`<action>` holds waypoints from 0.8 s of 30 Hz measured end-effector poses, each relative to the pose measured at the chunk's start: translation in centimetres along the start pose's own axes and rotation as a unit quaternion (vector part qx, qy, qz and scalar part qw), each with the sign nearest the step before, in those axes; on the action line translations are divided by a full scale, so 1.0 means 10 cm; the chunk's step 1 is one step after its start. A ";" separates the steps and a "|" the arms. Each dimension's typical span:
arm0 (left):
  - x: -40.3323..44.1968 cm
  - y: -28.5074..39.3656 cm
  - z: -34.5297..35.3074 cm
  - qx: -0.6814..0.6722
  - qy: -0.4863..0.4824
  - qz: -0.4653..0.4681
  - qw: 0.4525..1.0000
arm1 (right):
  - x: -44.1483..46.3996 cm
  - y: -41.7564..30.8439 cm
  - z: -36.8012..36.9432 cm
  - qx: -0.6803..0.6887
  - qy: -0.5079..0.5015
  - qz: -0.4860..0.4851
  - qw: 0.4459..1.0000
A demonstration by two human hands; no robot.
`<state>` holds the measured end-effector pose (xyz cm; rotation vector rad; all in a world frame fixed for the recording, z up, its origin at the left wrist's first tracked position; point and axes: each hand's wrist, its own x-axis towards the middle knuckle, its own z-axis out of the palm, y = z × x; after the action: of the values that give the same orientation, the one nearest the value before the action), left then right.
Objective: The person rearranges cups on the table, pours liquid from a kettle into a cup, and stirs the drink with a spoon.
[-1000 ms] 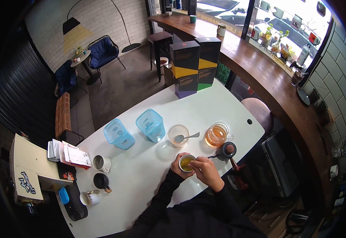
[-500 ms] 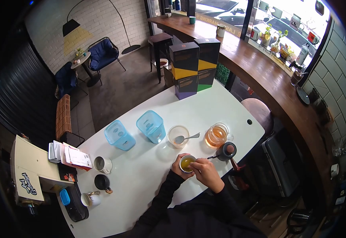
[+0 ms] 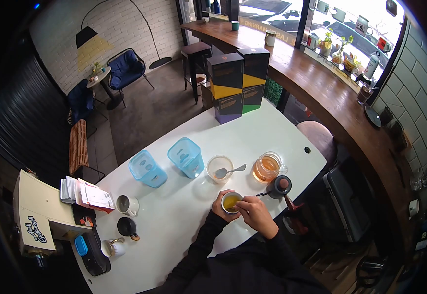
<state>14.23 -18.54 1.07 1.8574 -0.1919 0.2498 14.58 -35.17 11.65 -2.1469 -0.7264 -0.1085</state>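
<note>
over the white tabletop (image 3: pixel 172 215), near its front edge, the left hand (image 3: pixel 217 207) clasps a cup (image 3: pixel 231 203) of yellow liquid; the right hand (image 3: pixel 256 214) bunches its fingers at the rim, gripping what i can't tell; dark boxes (image 3: pixel 238 84) stand stacked by the far corner; beyond, a wooden bar (image 3: pixel 316 90), blue chairs (image 3: pixel 125 68) and white brick wall (image 3: pixel 135 39).
</note>
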 end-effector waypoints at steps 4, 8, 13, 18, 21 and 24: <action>0.00 0.02 0.00 0.004 0.004 0.004 1.000 | 0.01 0.07 0.07 0.000 0.025 0.004 1.000; 0.00 0.02 0.00 0.010 0.005 0.000 1.000 | 0.04 0.08 0.05 -0.030 0.060 -0.011 0.998; 0.00 0.02 -0.01 0.004 0.002 0.005 1.000 | 0.02 0.04 -0.03 -0.054 0.021 0.016 0.998; 0.00 -0.02 0.00 0.005 0.001 0.005 1.000 | 0.03 0.04 0.03 -0.005 0.004 -0.001 1.000; 0.00 -0.02 0.00 0.007 0.002 0.014 1.000 | 0.05 0.04 0.07 0.011 0.022 -0.012 1.000; 0.00 0.00 0.00 0.012 0.006 0.019 1.000 | 0.05 0.08 0.08 -0.009 0.045 -0.011 0.999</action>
<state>14.19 -18.56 1.11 1.8769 -0.2161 0.2907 15.24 -34.73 10.72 -2.1374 -0.6978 -0.2233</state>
